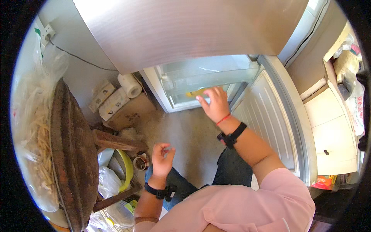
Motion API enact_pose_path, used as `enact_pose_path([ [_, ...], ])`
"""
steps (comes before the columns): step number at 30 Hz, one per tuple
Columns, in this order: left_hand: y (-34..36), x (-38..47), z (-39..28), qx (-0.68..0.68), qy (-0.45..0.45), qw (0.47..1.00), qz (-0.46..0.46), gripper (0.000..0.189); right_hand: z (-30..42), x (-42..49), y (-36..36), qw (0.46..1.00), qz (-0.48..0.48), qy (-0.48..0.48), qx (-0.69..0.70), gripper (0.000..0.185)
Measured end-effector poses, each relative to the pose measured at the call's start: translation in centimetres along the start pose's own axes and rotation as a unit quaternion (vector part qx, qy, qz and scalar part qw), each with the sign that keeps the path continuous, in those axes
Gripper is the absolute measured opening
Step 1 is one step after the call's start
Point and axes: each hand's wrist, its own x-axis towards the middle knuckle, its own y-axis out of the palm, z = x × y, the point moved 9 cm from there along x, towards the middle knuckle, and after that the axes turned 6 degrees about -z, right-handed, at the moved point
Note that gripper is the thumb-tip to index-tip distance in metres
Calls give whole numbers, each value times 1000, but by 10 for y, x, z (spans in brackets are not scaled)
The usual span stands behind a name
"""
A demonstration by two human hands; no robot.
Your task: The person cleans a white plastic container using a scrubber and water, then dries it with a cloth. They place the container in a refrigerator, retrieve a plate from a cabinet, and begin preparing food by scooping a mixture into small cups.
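My right hand [214,105] reaches towards the lower compartment of a refrigerator [185,37], fingers bent and thumb apart. At its fingertips is a small yellow item or label [196,92]; whether I grip it is unclear. Behind it, a clear shelf or drawer front [214,79] crosses the white interior. The lower refrigerator door [265,116] stands open to the right. My left hand [163,160] hovers above my left knee, holding nothing, with its fingers loosely curled and the thumb apart from them.
On the left stands a dark wooden table [75,156], with a plastic bag of tan sticks [43,148] beyond its edge. A cardboard box [130,113] bears tissue packs [114,106] and a paper roll [130,85]. Cream cabinets [333,139] stand right of the door.
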Motion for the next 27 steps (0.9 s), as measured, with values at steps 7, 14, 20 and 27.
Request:
enact_pose_path([
  [7,-37,-29,16,40,-47,998,-14,25,-31,20,37,992,-52,114,-32,39],
  [14,-58,-50,27,40,-94,995,-4,22,-25,6,20,991,-110,78,25,41],
  [20,-74,-58,35,33,-122,992,-25,20,-74,56,79,988,-40,140,-47,44],
  [27,-108,-69,50,96,-173,978,-59,19,-98,104,115,993,2,45,-111,49],
])
